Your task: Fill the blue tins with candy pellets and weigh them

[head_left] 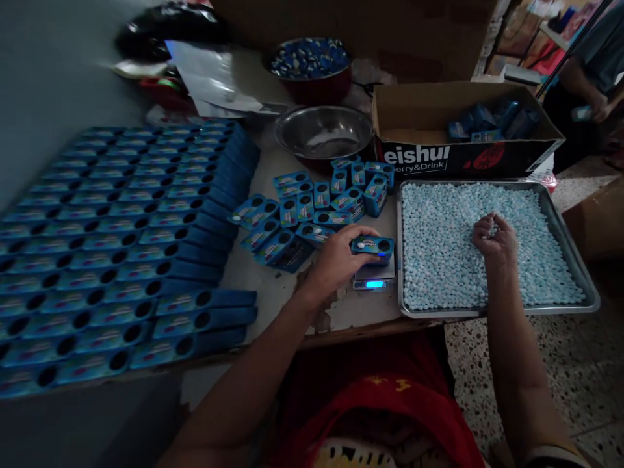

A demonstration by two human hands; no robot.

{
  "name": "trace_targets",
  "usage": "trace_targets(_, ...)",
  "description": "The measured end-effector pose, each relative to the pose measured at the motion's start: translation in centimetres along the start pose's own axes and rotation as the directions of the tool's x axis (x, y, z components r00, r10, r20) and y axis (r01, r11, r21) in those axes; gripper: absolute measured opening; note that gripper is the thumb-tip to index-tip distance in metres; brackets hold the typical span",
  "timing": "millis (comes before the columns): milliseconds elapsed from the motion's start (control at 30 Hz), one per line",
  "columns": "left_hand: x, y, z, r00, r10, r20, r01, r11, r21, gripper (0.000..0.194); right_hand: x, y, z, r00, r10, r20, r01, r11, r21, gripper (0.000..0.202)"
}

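My left hand grips a small blue box by its sides, its top with a dark round hole facing up. The box is at a small digital scale with a lit blue display; whether it rests on the scale's plate I cannot tell. Over a metal tray full of pale blue and white mints, my right hand is closed, with several mints showing between its fingers. Several loose blue boxes stand and lean just beyond my left hand.
Rows of blue boxes cover the left side of the table. At the back are a steel bowl, a red bowl of blue-and-white pieces and a cardboard carton holding blue boxes. Another person is at the far right.
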State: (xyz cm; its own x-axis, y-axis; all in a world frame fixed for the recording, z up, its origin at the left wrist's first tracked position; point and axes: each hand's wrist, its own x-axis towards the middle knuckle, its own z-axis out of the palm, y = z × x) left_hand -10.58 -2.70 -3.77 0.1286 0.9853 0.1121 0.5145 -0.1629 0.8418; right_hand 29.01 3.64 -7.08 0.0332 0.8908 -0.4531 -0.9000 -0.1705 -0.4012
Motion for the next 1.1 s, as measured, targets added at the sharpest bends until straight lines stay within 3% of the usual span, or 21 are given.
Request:
trace_targets(200, -0.7, -2.1, 0.6, 0.999, -0.031, -0.010, 0.029, 0.991, -0.132, 0.038, -0.7, 0.5, 1.0, 0.986, -0.098, -0.136, 0.103, 0.994, 0.034, 0.024)
trace_targets(300, -1.0, -2.2, 0.2, 0.999, -0.038, -0.011, 0.036, 0.993, -0.114, 0.042, -1.1, 1.2, 2.1, 0.988, -0.120, -0.097, 0.111, 0.990, -0.087, 0.020)
trace_targets(400, -1.7, -1.9, -0.3, 0.998, -0.054, -0.033, 0.051, 0.993, -0.104, 0.052, -1.7, 2.9, 3.4, 1.000, 0.024, -0.014, -0.028, 0.946, -0.322, 0.011)
trace_targets(467, -2.6, -1.6, -1.0, 0.997, -0.025, -0.075, 0.018, 0.996, -0.090, 0.055, -2.3, 4.4, 4.2, 0.990, 0.141, -0.005, -0.124, 0.850, -0.512, 0.009)
trace_targets(567, -4.7, -1.6, -2.7, 0.989, 0.046, -0.138, -0.053, 0.997, -0.053, 0.042, -3.3, 6.5, 5.1, 0.976, 0.219, 0.001, -0.161, 0.722, -0.673, 0.017)
trace_targets(700, -7.7, -2.9, -5.4, 0.976, 0.029, -0.218, -0.042, 0.998, -0.056, 0.032, -4.4, 7.1, 5.2, 0.962, 0.272, -0.029, -0.235, 0.766, -0.599, 0.027)
trace_targets(800, -9.1, -4.3, -6.6, 0.967, -0.058, -0.248, 0.026, 0.991, -0.131, 0.034, -5.1, 6.8, 5.0, 0.978, 0.206, 0.014, -0.165, 0.817, -0.552, 0.031)
trace_targets(967, -9.9, -5.7, -7.7, 0.968, -0.118, -0.222, 0.077, 0.980, -0.185, 0.034, -6.4, 7.4, 5.1, 0.996, 0.075, 0.054, -0.037, 0.856, -0.516, 0.015)
trace_targets(1100, -9.6, -5.1, -8.0, 0.962, -0.060, -0.268, 0.014, 0.986, -0.169, 0.031, -6.8, 7.2, 5.4, 1.000, 0.025, 0.010, -0.016, 0.845, -0.535, 0.015)
